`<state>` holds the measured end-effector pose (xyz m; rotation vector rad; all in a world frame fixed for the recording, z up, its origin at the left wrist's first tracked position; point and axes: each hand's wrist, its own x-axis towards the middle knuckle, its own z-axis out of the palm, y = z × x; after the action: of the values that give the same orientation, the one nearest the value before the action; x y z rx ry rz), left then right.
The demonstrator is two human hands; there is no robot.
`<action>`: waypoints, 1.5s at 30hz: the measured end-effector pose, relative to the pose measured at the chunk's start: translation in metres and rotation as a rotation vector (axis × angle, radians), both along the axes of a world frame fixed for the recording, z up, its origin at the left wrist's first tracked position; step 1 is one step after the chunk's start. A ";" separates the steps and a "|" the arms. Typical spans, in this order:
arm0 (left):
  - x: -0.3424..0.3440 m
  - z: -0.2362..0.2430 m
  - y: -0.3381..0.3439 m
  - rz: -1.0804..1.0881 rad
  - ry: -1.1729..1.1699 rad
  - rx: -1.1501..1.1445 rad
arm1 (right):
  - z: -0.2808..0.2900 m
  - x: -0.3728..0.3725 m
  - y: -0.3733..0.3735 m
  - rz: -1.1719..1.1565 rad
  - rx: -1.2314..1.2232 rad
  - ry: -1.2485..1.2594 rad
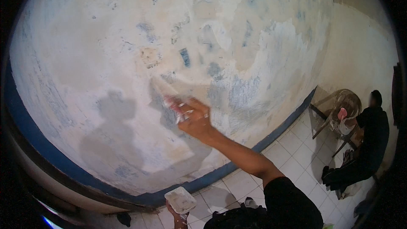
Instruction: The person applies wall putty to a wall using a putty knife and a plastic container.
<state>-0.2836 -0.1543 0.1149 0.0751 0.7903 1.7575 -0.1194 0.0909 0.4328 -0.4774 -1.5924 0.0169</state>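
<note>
My right hand (195,118) is raised to the wall (127,29), its fingers closed round a putty knife (173,102) with a reddish handle. The pale blade, blurred by motion, points up and left at the wall; whether it touches is hard to tell. White smears mark the fingers. Low down, near the foot of the wall, my left hand (173,213) grips a white plastic tub (181,200) from its left side and from below. Whitish paste coats the inside of the tub.
Patchy white and beige filler covers the wall, with blue spots showing through. A dark blue band (203,182) runs along its base above the tiled floor (292,149). At the right another person (375,138) in dark clothes bends by a chair (352,97) with a pink object (342,113).
</note>
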 end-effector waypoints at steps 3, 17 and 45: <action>-0.006 -0.006 0.002 0.031 -0.157 -0.014 | 0.024 0.043 0.033 -0.198 0.059 0.302; -0.028 -0.027 0.007 0.022 -0.085 0.071 | 0.002 -0.008 -0.007 0.027 -0.001 -0.069; -0.037 -0.010 -0.011 0.012 -0.020 0.004 | 0.001 -0.036 0.059 -0.658 0.251 -0.151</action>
<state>-0.3208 -0.1656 0.1050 0.0551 0.7741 1.7684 -0.1557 0.1502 0.4333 -0.7958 -1.4903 -0.7228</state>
